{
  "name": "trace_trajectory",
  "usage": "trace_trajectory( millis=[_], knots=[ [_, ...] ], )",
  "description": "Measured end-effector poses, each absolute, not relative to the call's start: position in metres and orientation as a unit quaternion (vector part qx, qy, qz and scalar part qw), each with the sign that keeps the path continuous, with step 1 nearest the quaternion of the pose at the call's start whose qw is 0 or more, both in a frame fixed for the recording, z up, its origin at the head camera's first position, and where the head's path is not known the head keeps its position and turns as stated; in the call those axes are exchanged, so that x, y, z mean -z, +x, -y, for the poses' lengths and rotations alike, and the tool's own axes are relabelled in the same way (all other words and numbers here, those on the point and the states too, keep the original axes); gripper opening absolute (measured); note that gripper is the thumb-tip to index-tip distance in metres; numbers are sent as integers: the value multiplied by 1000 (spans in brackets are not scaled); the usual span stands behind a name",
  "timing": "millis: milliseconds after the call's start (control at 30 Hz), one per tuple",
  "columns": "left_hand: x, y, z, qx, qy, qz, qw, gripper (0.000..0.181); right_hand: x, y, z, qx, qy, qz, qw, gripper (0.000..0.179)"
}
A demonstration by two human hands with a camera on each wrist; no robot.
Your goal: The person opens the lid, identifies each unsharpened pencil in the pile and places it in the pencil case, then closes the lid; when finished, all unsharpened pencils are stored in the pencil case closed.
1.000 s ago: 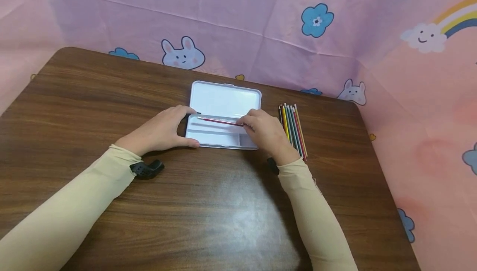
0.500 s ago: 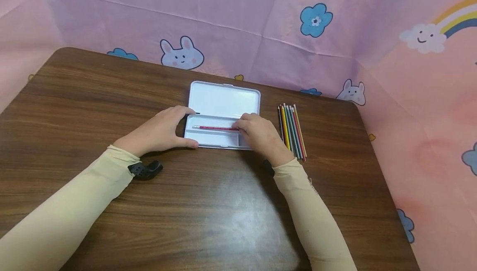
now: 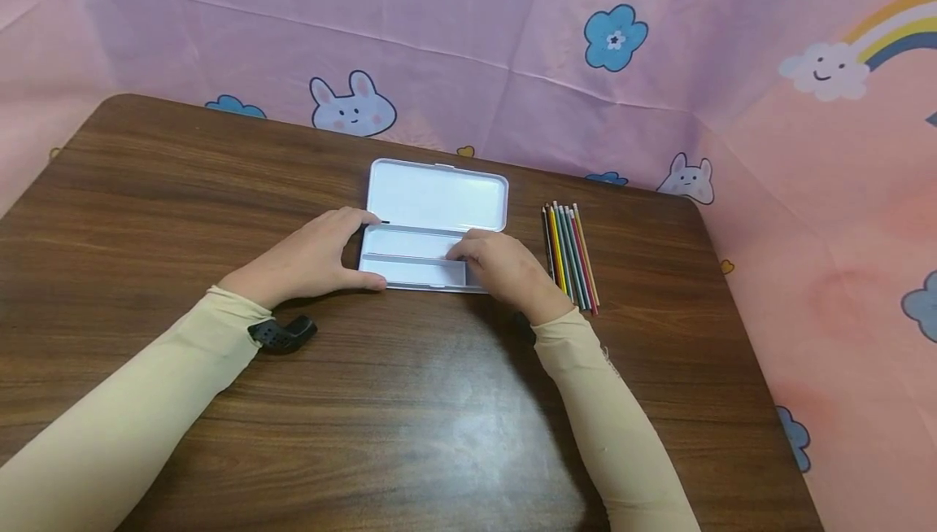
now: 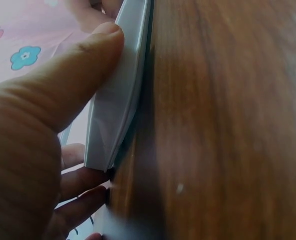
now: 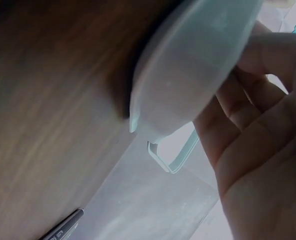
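Observation:
A white pencil case (image 3: 414,272) lies open on the table, its lid (image 3: 437,195) folded back away from me. A divider splits its base into a rear trough and front compartments. My left hand (image 3: 306,262) grips the case's left end, thumb on the front wall and fingers at the back, as the left wrist view also shows. With fingertips down in the rear trough, my right hand (image 3: 508,267) covers the right end of the case. Its fingers are bent in the right wrist view, but the case wall (image 5: 188,75) hides their tips. No pencil shows in the trough.
Several pencils (image 3: 571,259), yellow, grey, red, black and tan, lie side by side right of the case, close to my right wrist. The brown wooden table (image 3: 351,434) reaches back to a patterned pink and purple cloth (image 3: 454,44).
The red pencil went down into the rear trough with my right hand and has passed out of sight. My right hand moved slightly left and lower. The left hand kept its hold.

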State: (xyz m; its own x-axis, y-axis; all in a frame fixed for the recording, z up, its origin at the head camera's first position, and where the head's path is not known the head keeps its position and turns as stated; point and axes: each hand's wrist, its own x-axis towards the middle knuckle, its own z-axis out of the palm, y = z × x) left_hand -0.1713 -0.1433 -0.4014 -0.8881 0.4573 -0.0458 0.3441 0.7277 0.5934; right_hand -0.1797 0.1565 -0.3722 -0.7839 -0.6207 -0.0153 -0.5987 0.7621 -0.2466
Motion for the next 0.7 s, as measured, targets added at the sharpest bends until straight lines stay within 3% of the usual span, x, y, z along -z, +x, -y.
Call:
trace_trajectory(
  millis=[200, 400, 567, 700],
  knots=[
    [402, -171, 144, -299, 217, -925, 93, 105, 369, -179, -158, 104, -325, -939, 51, 30],
    [403, -171, 145, -298, 216, -925, 94, 106, 354, -174, -180, 180, -315, -932, 5, 22],
    [403, -171, 145, -301, 221, -923, 90, 106, 345, -171, -234, 282, -214, -935, -16, 23],
    [404, -171, 145, -304, 223, -922, 87, 105, 347, -171, -287, 281, -92, -955, 6, 28]
  ],
)
